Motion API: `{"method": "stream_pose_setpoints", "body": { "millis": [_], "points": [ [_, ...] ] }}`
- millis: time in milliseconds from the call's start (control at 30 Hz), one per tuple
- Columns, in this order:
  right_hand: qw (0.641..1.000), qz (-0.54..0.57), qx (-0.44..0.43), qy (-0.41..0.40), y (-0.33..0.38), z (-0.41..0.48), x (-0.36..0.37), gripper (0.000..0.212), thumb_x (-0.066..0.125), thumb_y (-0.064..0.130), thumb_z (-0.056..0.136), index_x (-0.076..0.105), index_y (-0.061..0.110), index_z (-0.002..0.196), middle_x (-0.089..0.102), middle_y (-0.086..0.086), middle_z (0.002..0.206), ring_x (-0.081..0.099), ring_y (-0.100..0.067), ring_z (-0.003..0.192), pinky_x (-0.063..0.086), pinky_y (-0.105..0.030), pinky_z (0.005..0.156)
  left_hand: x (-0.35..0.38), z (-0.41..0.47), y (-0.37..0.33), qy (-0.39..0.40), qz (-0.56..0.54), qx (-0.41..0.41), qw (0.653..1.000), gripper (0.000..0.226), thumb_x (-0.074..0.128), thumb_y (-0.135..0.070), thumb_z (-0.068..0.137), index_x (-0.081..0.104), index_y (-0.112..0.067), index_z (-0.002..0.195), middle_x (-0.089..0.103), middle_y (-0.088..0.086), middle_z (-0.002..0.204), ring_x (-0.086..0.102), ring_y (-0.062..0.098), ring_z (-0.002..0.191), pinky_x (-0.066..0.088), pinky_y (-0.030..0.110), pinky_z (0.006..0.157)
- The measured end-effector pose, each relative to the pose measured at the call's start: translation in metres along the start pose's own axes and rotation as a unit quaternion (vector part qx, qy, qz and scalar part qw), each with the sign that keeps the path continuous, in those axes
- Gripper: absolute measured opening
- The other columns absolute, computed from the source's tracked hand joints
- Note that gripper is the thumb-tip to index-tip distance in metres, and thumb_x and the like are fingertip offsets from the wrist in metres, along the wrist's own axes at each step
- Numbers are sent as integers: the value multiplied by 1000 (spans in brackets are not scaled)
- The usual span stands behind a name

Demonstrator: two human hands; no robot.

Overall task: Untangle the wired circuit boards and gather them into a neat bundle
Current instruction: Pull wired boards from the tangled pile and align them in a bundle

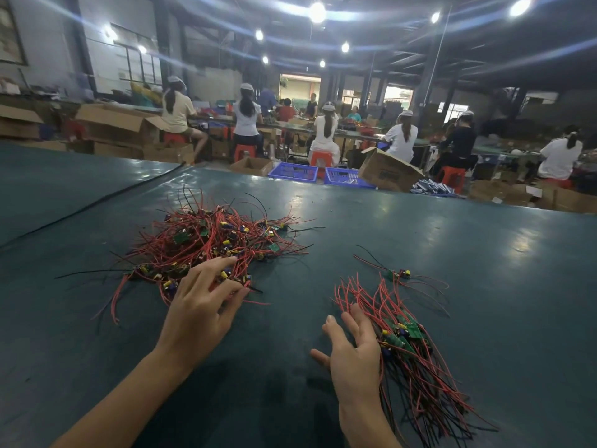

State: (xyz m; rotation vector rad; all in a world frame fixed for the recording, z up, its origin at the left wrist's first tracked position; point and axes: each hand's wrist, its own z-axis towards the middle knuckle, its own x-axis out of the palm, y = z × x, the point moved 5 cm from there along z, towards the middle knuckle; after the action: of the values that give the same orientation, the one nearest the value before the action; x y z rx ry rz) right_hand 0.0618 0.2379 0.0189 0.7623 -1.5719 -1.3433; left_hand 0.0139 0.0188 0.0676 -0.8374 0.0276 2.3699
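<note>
Right hand [352, 354] rests spread against the neat bundle [407, 344], left hand [200, 305] open-fingered on the tangled pile [206, 240] on the green table [484, 253]; light, springy wires probably snag, so pinch a stiff board.

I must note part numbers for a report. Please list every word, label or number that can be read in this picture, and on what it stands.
No text can be read.
Box: dark print on its side, too blurred to read.
Boards in the pile: any marks are too small to read.
Boards in the bundle: any marks are too small to read.
</note>
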Motion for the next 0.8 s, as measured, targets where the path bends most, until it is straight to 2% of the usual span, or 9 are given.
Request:
{"method": "stream_pose_setpoints", "body": {
  "millis": [100,200,333,400,467,567,667,733,800],
  "points": [
    [999,-9,23,35,-4,-2,8,33,61,10,94,56,24,123,61,3,117,63,-15,101,54,-26,55,1,0,-20,1,-25,49,998,29,56,-33,90,74,-12,81,61,10,125,54,26,119,43,40,99],
    [990,-83,16,111,-9,-8,22,34,63,-1,89,61,17,117,68,0,104,62,-17,82,55,-38,66,5,-4,-44,11,-33,102,994,26,58,-34,90,75,-15,82,63,5,123,59,21,107,43,38,92],
    [973,-106,-26,205,-6,-21,38,35,61,-16,83,65,10,108,67,2,80,52,-8,61,45,-23,59,9,-11,-75,15,-82,152,985,18,62,-31,90,74,-18,84,67,-2,115,59,15,98,44,36,85],
    [981,-55,-18,185,-6,-19,37,32,56,-21,84,67,3,102,68,-2,77,55,-10,67,43,-20,60,10,-14,-83,14,-110,158,981,16,64,-30,90,75,-19,85,67,-5,114,58,12,98,44,35,83],
    [983,-27,-18,183,-6,-18,36,27,55,-21,86,69,0,97,73,-2,77,64,-12,72,51,-21,65,9,-15,-83,12,-141,159,977,15,66,-31,89,76,-20,89,67,-6,114,57,10,98,44,34,83],
    [980,-63,-65,177,-1,-20,35,27,55,-16,88,73,4,89,73,-2,74,66,-15,71,52,-31,64,8,-13,-79,18,-164,146,975,18,64,-32,90,75,-21,99,65,-6,119,57,9,104,44,31,87],
    [980,-122,-123,95,7,-16,26,22,64,5,91,76,20,81,74,-1,71,67,-17,62,52,-35,57,11,-12,-69,42,-178,71,981,33,56,-30,92,62,-22,124,60,-11,126,54,5,115,42,28,95],
    [985,-101,-134,45,15,-14,18,20,64,11,92,76,21,80,75,1,76,69,-13,61,54,-32,50,14,-12,-56,81,-189,-1,979,44,47,-32,92,49,-27,136,53,-18,128,45,-5,120,35,20,101],
    [991,-40,-125,16,21,-14,11,21,60,9,93,74,18,80,75,0,80,68,-12,60,50,-25,43,19,-14,-45,132,-162,-21,978,54,46,-38,86,44,-30,139,51,-23,123,41,-9,116,29,15,100]
  ]
}}
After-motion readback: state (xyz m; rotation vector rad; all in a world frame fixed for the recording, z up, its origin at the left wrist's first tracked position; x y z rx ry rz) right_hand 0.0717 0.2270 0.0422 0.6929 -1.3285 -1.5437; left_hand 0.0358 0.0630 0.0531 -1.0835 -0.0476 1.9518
